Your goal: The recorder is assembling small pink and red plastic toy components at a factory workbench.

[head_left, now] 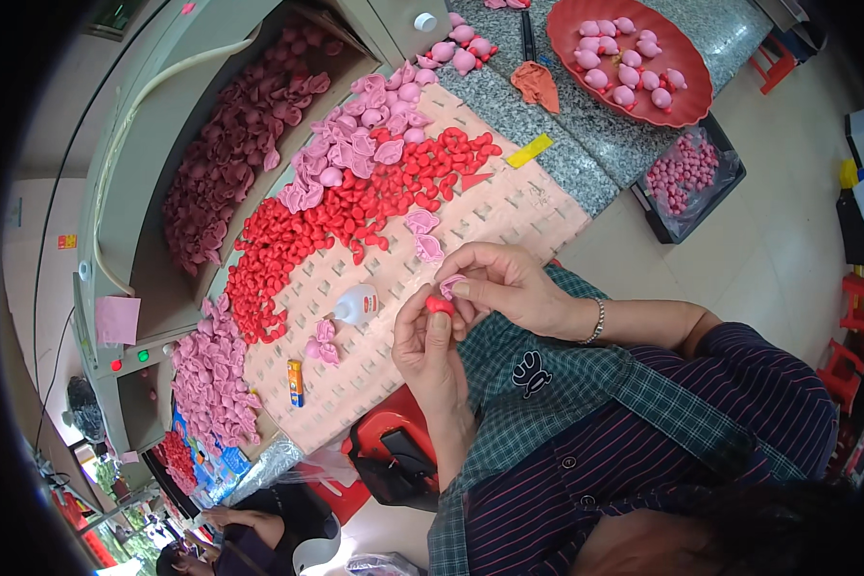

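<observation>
My left hand (426,344) pinches a small glossy red piece (440,304) between thumb and fingers. Right above it, my right hand (509,278), with a bracelet at the wrist, has its fingertips closed on a small pink shell-like piece (451,284). The two pieces are close together; whether they touch is hidden by the fingers. On the pink mat (394,370) beyond my hands lie two loose pink shell pieces (422,222). To the left of my hands are a white squeeze bottle (356,304), another pink piece (324,343) and a small yellow-and-blue tube (296,383).
A band of red pieces (341,206) and heaps of pink shells (216,370) line the mat's far side, before a grey cabinet (125,221) full of more shells. Upper right, a red scalloped tray (686,67) bears pink rounded items. A black crate (730,178) stands below it.
</observation>
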The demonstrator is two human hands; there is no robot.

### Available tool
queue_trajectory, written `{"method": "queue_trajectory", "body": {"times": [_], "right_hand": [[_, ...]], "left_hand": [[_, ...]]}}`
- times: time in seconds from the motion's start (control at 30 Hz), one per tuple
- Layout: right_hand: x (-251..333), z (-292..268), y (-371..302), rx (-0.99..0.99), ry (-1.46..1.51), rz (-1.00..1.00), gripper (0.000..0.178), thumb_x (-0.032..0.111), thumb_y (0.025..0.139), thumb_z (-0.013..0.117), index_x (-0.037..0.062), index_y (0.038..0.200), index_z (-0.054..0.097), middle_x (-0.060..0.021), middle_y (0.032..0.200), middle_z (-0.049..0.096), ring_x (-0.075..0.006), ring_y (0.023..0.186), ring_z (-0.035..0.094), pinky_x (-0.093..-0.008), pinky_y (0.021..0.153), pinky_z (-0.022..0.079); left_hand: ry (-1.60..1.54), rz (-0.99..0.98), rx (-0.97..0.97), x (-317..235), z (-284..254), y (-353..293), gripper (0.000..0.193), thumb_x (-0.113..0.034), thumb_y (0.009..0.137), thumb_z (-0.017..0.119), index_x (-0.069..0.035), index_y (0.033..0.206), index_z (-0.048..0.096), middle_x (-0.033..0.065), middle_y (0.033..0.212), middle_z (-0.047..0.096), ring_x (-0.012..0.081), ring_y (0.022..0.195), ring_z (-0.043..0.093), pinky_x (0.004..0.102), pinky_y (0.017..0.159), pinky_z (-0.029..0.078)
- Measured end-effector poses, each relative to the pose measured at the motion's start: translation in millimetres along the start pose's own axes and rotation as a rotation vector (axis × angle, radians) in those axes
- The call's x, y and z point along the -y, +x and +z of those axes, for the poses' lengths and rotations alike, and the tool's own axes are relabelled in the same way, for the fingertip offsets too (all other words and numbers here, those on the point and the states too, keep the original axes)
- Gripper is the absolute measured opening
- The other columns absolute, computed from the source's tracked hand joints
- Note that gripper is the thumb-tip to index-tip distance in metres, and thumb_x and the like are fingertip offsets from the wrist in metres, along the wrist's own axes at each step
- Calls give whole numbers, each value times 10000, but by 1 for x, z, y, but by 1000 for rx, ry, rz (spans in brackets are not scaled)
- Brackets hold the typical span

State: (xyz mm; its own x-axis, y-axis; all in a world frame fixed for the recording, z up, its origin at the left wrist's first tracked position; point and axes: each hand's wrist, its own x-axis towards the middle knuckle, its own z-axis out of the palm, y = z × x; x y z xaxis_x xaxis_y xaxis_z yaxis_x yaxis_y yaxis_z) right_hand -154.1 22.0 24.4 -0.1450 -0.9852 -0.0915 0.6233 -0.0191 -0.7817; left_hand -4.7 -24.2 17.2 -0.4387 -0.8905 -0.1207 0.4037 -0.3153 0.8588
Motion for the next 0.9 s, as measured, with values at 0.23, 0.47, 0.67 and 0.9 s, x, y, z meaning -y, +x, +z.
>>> {"method": "queue_trajectory", "body": {"times": [0.23, 0.47, 0.67, 0.9], "right_hand": [[-3, 6, -2, -54, -120, -60, 186, 13, 984, 538, -29, 1164, 559, -62, 866, 645, -77, 685, 602, -216, 591, 501], [-6, 6, -1, 59, -240, -215, 159, 7, 993, 510, -30, 1137, 566, -38, 803, 600, -57, 649, 557, -212, 565, 462], [-4, 6, -4, 92, -247, -184, 194, -15, 994, 495, -32, 1168, 578, -82, 1007, 571, -79, 705, 572, -231, 612, 479], [-1, 16, -5, 11, -545, -354, 170, -44, 953, 520, -26, 1091, 617, -85, 951, 563, -116, 734, 579, -253, 619, 486]], "left_hand": [[158, 26, -17, -4, 5, -7, 313, -21, 955, 605, 45, 1258, 564, 76, 935, 649, 114, 794, 592, 236, 690, 474], [200, 63, -70, -14, 16, -9, 272, -58, 974, 589, 47, 1223, 558, 69, 924, 637, 105, 780, 583, 236, 693, 478], [102, -78, -58, -15, 9, -9, 260, -93, 984, 589, 40, 1206, 561, 65, 919, 632, 106, 765, 572, 233, 686, 471], [169, -45, -98, -17, 11, -11, 266, -104, 973, 612, 36, 1193, 563, 61, 916, 630, 111, 762, 567, 233, 673, 458]]}}
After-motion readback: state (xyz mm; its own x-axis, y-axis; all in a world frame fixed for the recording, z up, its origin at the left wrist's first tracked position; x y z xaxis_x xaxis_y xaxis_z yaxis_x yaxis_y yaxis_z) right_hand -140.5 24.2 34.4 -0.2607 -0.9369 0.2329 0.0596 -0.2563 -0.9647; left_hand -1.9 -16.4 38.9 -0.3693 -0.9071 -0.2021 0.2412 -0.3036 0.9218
